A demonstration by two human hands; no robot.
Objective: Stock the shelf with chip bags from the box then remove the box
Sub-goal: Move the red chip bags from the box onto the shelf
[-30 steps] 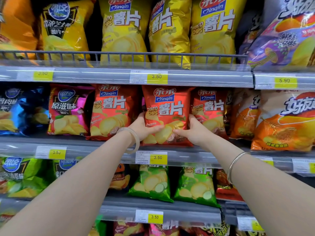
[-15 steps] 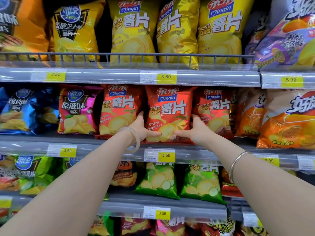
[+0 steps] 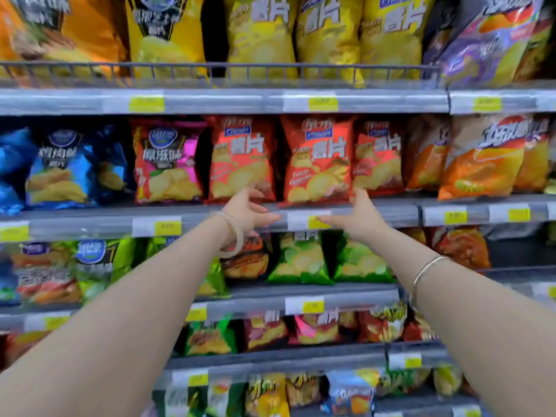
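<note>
Head view shows the red chip bag (image 3: 316,159) standing on the middle shelf (image 3: 376,210). Left hand (image 3: 246,212) and right hand (image 3: 358,216) hang just below it, fingers relaxed, holding nothing; no box is visible.

You face a grey shelf (image 3: 376,213) across mid-frame, price tags along its front edge. On it stand, left to right, blue bags (image 3: 60,167), a red-and-pink bag (image 3: 168,164), three red bags (image 3: 316,158) and orange bags (image 3: 481,158). The shelf above (image 3: 225,100) carries yellow bags (image 3: 328,34) behind a wire rail.
</note>
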